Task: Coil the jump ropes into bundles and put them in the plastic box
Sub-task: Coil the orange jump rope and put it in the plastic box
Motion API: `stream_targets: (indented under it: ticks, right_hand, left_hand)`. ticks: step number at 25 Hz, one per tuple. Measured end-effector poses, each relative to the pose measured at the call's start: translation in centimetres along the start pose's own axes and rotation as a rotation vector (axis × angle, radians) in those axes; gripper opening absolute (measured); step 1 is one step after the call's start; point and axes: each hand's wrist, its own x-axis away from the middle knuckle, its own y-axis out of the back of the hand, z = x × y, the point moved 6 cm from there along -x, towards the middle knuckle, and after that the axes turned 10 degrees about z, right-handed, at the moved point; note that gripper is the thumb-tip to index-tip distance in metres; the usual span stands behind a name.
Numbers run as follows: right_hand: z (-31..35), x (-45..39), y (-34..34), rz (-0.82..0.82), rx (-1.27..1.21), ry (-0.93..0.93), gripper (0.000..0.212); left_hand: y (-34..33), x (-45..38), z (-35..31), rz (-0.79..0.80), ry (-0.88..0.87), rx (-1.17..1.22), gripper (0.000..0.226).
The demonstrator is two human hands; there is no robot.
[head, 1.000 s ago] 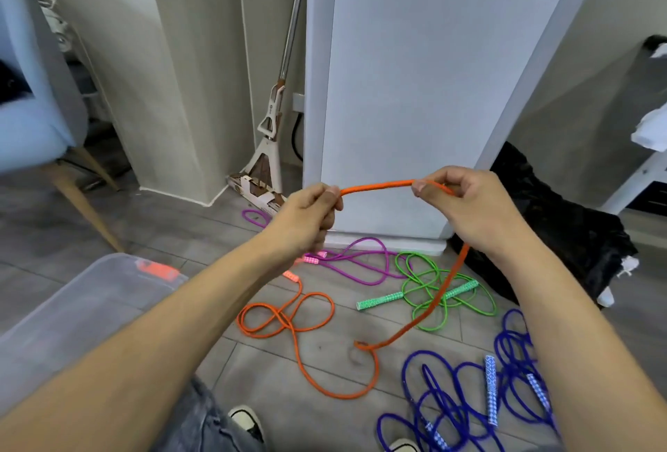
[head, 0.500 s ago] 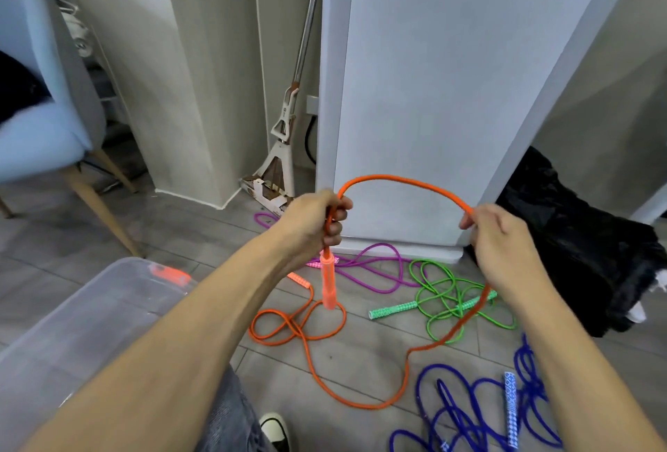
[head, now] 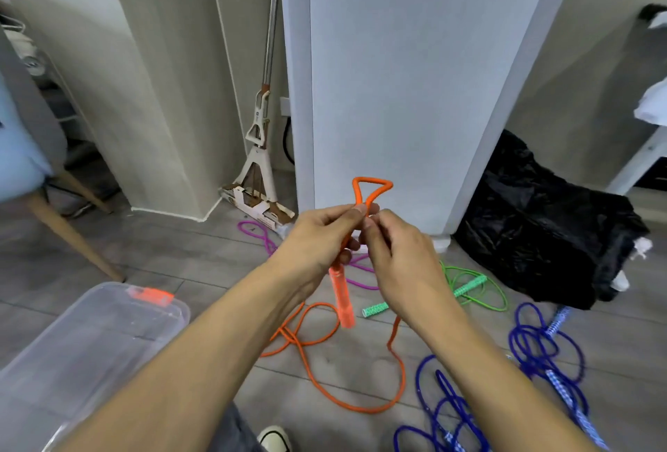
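Observation:
My left hand (head: 317, 242) grips the orange jump rope (head: 371, 188) just above its orange handle (head: 342, 298), which hangs down below my fist. My right hand (head: 393, 256) pinches the same rope right beside the left, and a small folded loop sticks up above both hands. The remainder of the orange rope trails in loose curves on the floor. The clear plastic box (head: 94, 339) with an orange latch stands at the lower left. A purple rope (head: 258, 233), a green rope (head: 472, 287) and a blue rope (head: 534, 350) lie tangled on the floor.
A white cabinet (head: 397, 72) stands straight ahead, with a mop (head: 261, 148) leaning to its left. A black bag (head: 541, 220) sits on the right. A blue chair (head: 25, 148) with wooden legs is at the left. My shoe (head: 274, 439) shows at the bottom.
My right hand has come in to meet the left, folding the wide orange arc into a small tight loop above both hands. The view has tilted slightly.

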Motion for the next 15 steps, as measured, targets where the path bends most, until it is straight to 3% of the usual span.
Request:
stream_targets:
  ticks: [5, 8, 12, 15]
  right_hand:
    - [-0.3, 0.0, -0.3, 0.054, 0.046, 0.018, 0.023]
    - [-0.5, -0.1, -0.5, 0.236, -0.006, 0.008, 0.034]
    - [-1.9, 0.6, -0.6, 0.537, -0.159, -0.105, 0.034]
    - [-4.2, 1.2, 0.5, 0.673, -0.174, -0.195, 0.031]
  left_hand:
    - [-0.1, 0.2, -0.4, 0.036, -0.101, -0.102, 0.022]
    - [2.3, -0.2, -1.8, -0.108, -0.184, 0.140, 0.022]
    - [7.1, -0.7, -2.2, -0.288, -0.211, 0.527, 0.024]
    - [10.3, -0.9, -1.9, -0.405, -0.232, 0.705, 0.027]
